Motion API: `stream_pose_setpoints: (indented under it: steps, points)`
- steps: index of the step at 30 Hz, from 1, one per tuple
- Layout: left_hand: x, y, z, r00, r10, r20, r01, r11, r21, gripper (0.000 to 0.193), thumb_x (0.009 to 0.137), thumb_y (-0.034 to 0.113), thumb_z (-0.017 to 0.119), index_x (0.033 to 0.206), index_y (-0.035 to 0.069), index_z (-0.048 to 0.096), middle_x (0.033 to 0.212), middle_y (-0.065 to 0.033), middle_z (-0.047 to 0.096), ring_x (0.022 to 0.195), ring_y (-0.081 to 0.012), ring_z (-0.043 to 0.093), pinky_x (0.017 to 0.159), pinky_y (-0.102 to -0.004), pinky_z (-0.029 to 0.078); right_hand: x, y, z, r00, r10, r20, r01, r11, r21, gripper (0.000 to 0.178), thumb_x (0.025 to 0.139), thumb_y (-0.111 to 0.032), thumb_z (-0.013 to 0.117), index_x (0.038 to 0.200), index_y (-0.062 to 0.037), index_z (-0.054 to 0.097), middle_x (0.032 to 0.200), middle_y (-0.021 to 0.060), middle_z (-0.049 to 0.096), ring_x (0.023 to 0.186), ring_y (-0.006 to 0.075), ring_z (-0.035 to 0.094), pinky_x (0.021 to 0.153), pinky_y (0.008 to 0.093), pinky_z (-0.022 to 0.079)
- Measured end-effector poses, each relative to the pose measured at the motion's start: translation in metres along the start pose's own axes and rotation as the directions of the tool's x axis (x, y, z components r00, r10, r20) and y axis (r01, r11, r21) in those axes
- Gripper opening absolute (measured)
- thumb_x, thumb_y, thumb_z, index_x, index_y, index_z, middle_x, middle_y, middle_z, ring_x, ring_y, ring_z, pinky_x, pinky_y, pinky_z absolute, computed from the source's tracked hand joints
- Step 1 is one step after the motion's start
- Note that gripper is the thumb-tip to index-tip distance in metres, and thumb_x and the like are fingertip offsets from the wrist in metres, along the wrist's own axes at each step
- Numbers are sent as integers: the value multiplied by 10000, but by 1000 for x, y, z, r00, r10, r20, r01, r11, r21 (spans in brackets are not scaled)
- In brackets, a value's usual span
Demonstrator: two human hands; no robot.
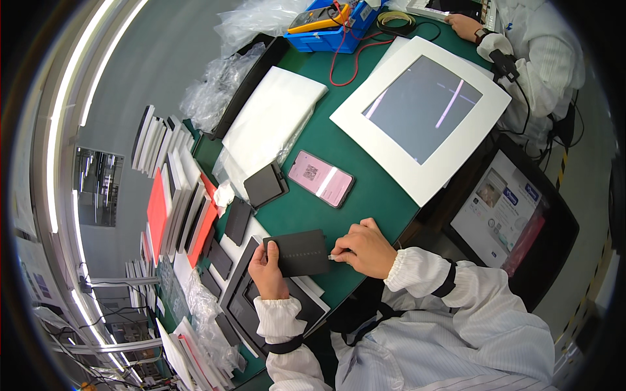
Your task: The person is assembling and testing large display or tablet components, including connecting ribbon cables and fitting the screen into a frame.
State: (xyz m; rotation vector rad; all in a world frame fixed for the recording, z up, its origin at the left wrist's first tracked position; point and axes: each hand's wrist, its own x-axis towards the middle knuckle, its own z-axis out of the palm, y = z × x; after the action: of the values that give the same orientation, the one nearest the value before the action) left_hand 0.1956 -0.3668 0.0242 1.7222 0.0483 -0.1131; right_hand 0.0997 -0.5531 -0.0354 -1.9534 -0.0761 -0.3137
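Note:
My left hand [268,274] grips a flat dark grey box [297,255] with pale lettering, thumb on top, at its left end. At the box's right edge, my right hand [369,250] is closed in a pinch on a small whitish tab [332,257]. Whether that tab is fixed to the box I cannot tell. Just beyond the box lies a phone [336,188] with a pink screen showing a square code. A small black square case [263,185] rests to the phone's left, and a dark flat piece [238,220] lies nearer me.
A large white frame with a grey panel [427,107] covers the right of the green table [339,144]. White wrapped sheets [277,104] lie at the far left. Behind stands a blue bin [319,43] with a yellow meter. Another person's hand [464,27] is at the far right.

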Motion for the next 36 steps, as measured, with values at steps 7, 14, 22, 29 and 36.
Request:
stream_pose_setpoints:
  steps: [7,14,22,29,36]
  points:
    - [-1,2,3,995,103,5,-103,990,95,219,861,139,620,979,-45,600,854,-34,623,732,-83,553,687,-211,440,2,-4,0,999,37,8,-36,998,-47,110,773,-186,647,728,-89,672,663,11,635,722,176,507,863,344,314]
    - [1,-1,9,994,106,22,-107,992,63,215,856,133,618,972,-47,604,837,-28,615,742,-85,546,698,-212,433,4,-9,-4,1000,28,3,-28,996,-86,107,757,-181,659,735,-78,678,674,7,644,713,166,503,858,343,315]
    - [1,-6,10,990,138,6,-138,986,94,233,847,156,620,971,-40,604,833,-40,619,756,-101,554,707,-235,437,4,-13,-3,999,38,38,-31,986,-161,91,752,-183,664,753,-94,684,679,1,628,709,160,502,839,328,300]
    - [16,-29,-1,988,147,42,-152,904,400,371,822,289,595,1080,25,562,961,-149,635,886,-278,613,805,-338,448,5,-18,3,999,9,43,0,977,-211,114,767,-206,654,805,-101,677,702,-15,631,721,148,509,822,333,294]
    - [11,-19,6,994,37,104,-92,795,599,498,850,331,544,1208,1,441,1079,-221,585,1003,-378,563,868,-410,430,4,-18,5,1000,13,9,-10,965,-263,135,739,-224,689,793,-100,685,650,-3,570,649,138,493,806,327,305]
